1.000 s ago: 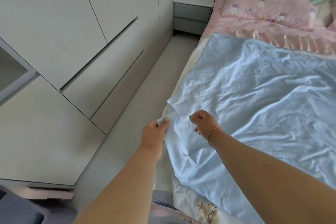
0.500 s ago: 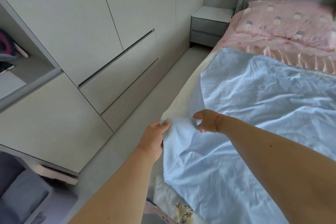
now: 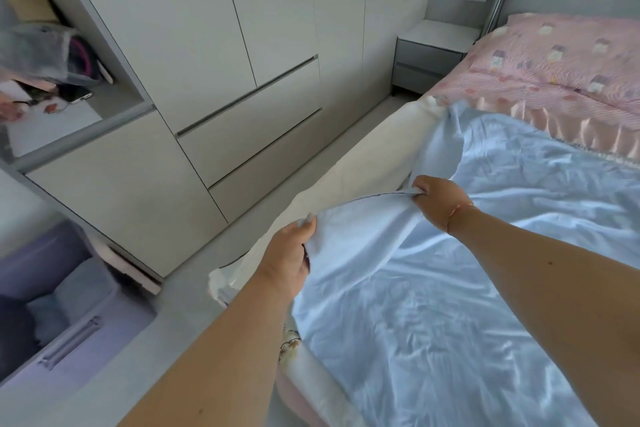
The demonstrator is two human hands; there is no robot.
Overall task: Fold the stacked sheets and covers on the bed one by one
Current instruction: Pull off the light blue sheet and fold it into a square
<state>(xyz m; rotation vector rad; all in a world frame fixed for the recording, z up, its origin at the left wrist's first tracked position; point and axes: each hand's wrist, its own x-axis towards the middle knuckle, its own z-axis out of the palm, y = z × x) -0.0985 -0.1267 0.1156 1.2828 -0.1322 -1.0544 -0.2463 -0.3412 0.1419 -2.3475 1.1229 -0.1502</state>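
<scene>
Both hands pinch one edge of a light blue sheet (image 3: pixel 467 288) lifted off the bed (image 3: pixel 374 149). The left hand (image 3: pixel 287 260) holds the near corner; the right hand (image 3: pixel 440 201) grips farther along the same edge, toward the pink pillow (image 3: pixel 561 52). The sheet spreads to the right of both hands. To their left, bare floor (image 3: pixel 207 291) runs beside the wardrobe (image 3: pixel 242 45).

Floor aisle (image 3: pixel 311 184) left of left grip (image 3: pixel 289 255) open; wardrobe (image 3: pixel 214 73) bounds it, nightstand (image 3: pixel 433 52) blocks far end.
</scene>
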